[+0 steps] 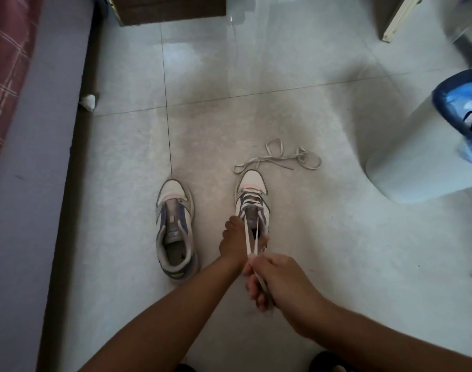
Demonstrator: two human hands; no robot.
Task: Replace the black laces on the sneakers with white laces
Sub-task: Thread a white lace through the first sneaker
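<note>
Two white-and-purple sneakers stand on the tiled floor, toes pointing away from me. The left sneaker [174, 232] has no lace in it. The right sneaker [252, 200] has a white lace [249, 237] threaded through its lower eyelets. My left hand [233, 238] holds the right sneaker by its side and collar. My right hand [272, 280] grips both ends of the white lace and holds them taut toward me. A second loose white lace [280, 158] lies in loops on the floor just beyond the right sneaker's toe.
A white bin with a blue bag liner [422, 146] stands at the right. A bed edge with red checked bedding [4, 76] runs along the left, a brown box [173, 9] sits at the back, and a crumpled tissue [88, 102] lies by the bed.
</note>
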